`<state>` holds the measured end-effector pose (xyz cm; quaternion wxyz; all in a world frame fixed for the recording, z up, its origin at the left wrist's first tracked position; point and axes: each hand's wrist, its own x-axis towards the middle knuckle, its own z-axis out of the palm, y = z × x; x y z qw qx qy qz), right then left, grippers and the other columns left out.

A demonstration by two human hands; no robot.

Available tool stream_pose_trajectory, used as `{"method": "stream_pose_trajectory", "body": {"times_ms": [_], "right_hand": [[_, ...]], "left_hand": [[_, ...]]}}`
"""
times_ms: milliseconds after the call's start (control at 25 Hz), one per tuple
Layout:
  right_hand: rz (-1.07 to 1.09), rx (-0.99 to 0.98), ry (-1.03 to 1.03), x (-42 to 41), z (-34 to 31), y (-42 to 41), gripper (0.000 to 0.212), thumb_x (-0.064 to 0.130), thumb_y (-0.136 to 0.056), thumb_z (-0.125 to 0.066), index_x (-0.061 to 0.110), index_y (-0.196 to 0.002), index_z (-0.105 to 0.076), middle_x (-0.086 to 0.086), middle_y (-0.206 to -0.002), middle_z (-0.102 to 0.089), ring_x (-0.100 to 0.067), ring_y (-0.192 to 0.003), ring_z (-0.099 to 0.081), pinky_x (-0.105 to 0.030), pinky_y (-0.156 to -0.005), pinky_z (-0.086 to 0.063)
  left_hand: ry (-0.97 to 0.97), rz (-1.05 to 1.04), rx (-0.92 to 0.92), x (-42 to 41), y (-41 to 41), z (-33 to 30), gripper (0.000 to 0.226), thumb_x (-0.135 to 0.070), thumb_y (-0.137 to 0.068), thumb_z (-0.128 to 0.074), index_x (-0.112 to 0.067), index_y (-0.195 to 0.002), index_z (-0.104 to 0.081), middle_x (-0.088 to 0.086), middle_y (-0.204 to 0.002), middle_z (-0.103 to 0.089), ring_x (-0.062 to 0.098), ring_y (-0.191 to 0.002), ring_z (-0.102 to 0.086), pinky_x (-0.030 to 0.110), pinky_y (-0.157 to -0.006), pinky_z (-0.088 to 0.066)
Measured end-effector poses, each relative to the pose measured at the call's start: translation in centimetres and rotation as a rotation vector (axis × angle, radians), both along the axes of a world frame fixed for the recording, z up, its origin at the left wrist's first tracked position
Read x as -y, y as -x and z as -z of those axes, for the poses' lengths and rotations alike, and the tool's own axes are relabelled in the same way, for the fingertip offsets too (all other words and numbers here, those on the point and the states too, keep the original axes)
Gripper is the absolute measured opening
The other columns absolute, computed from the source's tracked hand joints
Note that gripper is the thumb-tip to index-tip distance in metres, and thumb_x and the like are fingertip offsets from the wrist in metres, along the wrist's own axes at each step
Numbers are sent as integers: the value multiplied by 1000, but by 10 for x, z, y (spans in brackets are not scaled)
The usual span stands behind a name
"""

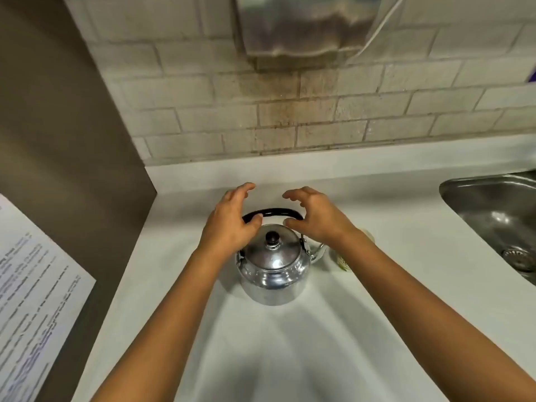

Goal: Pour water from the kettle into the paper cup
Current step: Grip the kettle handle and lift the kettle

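I see left hand (229, 220) above kettle (272, 271) handle (272, 212), fingers spread, grasping nothing | right hand (317, 216) curled loose, empty — mirrored | kettle on counter (290, 358) — paper cup (343, 262) mostly hidden beside spout

Bright, soft-blurred — bowed wide-angle edges

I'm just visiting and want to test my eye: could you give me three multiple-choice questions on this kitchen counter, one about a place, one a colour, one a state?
1. The sink lies where from the kettle?
A) left B) right C) in front
2. The kettle handle is:
A) black B) red C) white
3. The kettle lid is:
A) off B) on C) held in a hand

Answers: 1 B, the basin is at the right edge. 2 A, the arched grip is black. 3 B, the lid sits on the kettle, knob up.
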<state>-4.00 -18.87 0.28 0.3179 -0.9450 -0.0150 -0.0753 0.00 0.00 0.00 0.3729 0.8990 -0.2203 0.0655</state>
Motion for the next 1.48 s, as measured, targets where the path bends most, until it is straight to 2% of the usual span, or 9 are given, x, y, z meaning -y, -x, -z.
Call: {"method": "stream_pose_trajectory", "body": {"times_ms": [200, 320, 440, 520, 680, 960, 1240, 1320, 1480], "right_hand": [[-1, 7, -26, -11, 18, -3, 34, 21, -83, -60, 13, -116, -59, -10, -104, -66, -18, -82, -57, -23, -72, -42], [47, 29, -111, -15, 24, -2, 25, 15, -89, -55, 10, -113, -60, -4, -90, -62, -9, -65, -52, -15, -57, -36], [59, 43, -158, -18, 27, -1, 26, 11, -90, -54, 7, -115, -60, -1, -91, -57, -15, -73, -52, -14, -61, -33], [74, 48, -191, -19, 28, 0, 28, 9, -90, -54, 6, -117, -59, -5, -96, -60, -17, -80, -53, -11, -66, -33], [83, 50, -241, -21, 29, 2, 28, 7, -89, -55, 4, -116, -60, -16, -109, -66, -21, -89, -57, -13, -73, -36], [22, 128, -311, -17, 2, 6, 26, 7, -87, -58, 5, -113, -62, -13, -106, -67, -16, -91, -57, -14, -79, -41], [-32, 209, -371, 4, -30, 9, 19, 8, -84, -61, 8, -103, -65, 0, -86, -63, -10, -76, -57, -4, -67, -41], [23, 215, -414, 8, -31, 15, 24, 10, -83, -63, 9, -107, -63, -3, -92, -65, -8, -78, -56, -9, -70, -43], [135, 141, -465, 2, -10, 48, 56, 14, -81, -66, 11, -132, -43, -9, -125, -60, -11, -103, -52, -26, -92, -45]], "left_hand": [[92, 36, -173, 4, -9, 16, 38, -23, -78, -69, -24, -115, -62, -8, -98, -62, 16, -91, -63, 25, -85, -49], [133, 38, -200, 8, -10, 21, 12, -23, -78, -68, -28, -89, -68, -17, -73, -61, 7, -71, -60, 16, -68, -48], [171, 21, -245, 11, -16, 23, 20, -25, -76, -69, -34, -61, -59, -15, -59, -56, 2, -56, -53, 13, -53, -41], [217, 23, -331, 12, -20, 23, 24, -24, -74, -72, -31, -55, -58, -13, -50, -52, 4, -48, -48, 18, -50, -38], [360, 60, -492, 14, -20, 21, 29, -20, -71, -78, -23, -52, -56, -17, -29, -43, -3, -28, -35, 9, -34, -28], [523, 8, -413, 17, -10, -1, 30, -20, -70, -79, -20, -51, -56, -16, -29, -44, -3, -26, -32, 7, -32, -27], [581, -1, -308, 33, 5, -41, 26, -18, -69, -80, -19, -52, -60, -16, -31, -48, -4, -31, -37, 7, -36, -31], [569, -19, -282, 38, 9, -47, 25, -19, -67, -81, -20, -52, -61, -14, -37, -52, -1, -37, -44, 9, -41, -36], [534, -49, -236, 43, 16, -54, 23, -24, -63, -83, -22, -50, -64, -8, -47, -59, 11, -51, -53, 19, -55, -44]]}}
